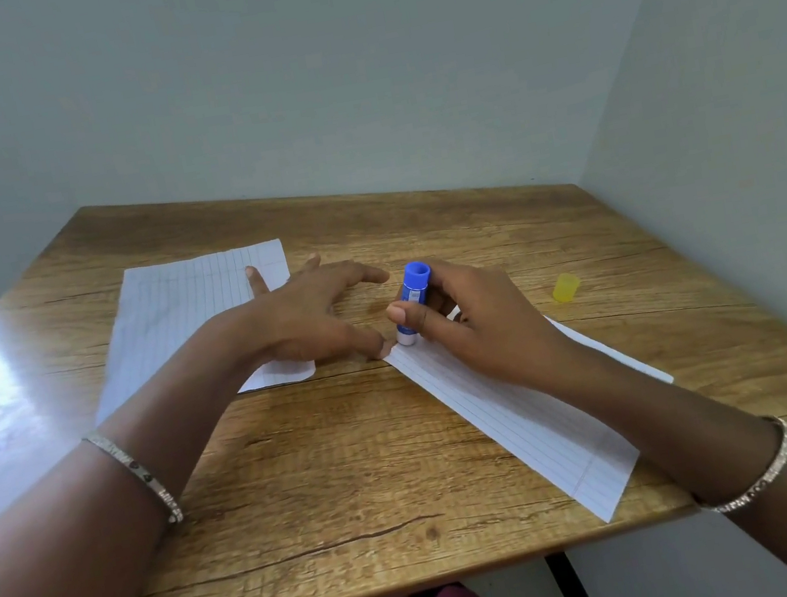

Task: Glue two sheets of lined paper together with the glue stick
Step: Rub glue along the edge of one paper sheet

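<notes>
Two sheets of lined paper lie on the wooden table (309,494). One sheet (175,314) is at the far left, partly under my left forearm. The other sheet (532,426) lies diagonally on the right. My right hand (478,320) grips the blue glue stick (413,303) upside down, its white tip pressed on the far corner of the right sheet. My left hand (310,312) is spread flat, its thumb pinning that same corner beside the glue tip.
The yellow glue cap (566,287) stands on the table to the right of my right hand. Walls close in behind and to the right of the table. Bangles ring both wrists. The table's front edge is near my body.
</notes>
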`<act>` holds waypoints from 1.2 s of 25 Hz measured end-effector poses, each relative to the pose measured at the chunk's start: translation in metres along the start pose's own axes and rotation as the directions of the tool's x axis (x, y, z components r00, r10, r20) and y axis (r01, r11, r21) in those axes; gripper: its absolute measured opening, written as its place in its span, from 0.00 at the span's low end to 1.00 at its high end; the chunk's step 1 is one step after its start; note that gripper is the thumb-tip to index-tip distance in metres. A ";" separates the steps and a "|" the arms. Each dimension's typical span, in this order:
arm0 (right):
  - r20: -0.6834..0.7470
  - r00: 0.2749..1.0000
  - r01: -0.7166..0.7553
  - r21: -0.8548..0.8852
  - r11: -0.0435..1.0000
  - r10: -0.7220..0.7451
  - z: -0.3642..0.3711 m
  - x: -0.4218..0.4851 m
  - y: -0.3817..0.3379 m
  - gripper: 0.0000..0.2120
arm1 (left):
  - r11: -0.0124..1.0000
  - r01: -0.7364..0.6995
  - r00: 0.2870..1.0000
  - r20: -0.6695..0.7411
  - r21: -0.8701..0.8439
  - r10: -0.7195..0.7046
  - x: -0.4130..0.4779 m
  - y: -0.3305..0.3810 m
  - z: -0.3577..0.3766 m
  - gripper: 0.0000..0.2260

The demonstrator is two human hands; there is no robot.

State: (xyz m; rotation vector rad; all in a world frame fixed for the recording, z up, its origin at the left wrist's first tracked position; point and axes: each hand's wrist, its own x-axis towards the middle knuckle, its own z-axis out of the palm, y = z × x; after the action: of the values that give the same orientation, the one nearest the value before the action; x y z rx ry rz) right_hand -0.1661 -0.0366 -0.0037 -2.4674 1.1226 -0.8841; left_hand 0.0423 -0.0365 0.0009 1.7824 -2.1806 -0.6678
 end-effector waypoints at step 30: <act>-0.100 0.963 -0.260 -0.090 0.961 0.251 -0.035 0.015 0.057 0.14 | 0.986 -0.155 0.979 0.124 -0.063 0.161 -0.003 0.004 -0.002 0.24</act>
State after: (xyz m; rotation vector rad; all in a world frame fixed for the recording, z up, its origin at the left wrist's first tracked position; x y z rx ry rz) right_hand -0.2136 -0.0855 0.0015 -2.3083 1.5132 -0.8831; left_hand 0.0409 -0.0335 0.0048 1.5593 -2.3345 -0.8153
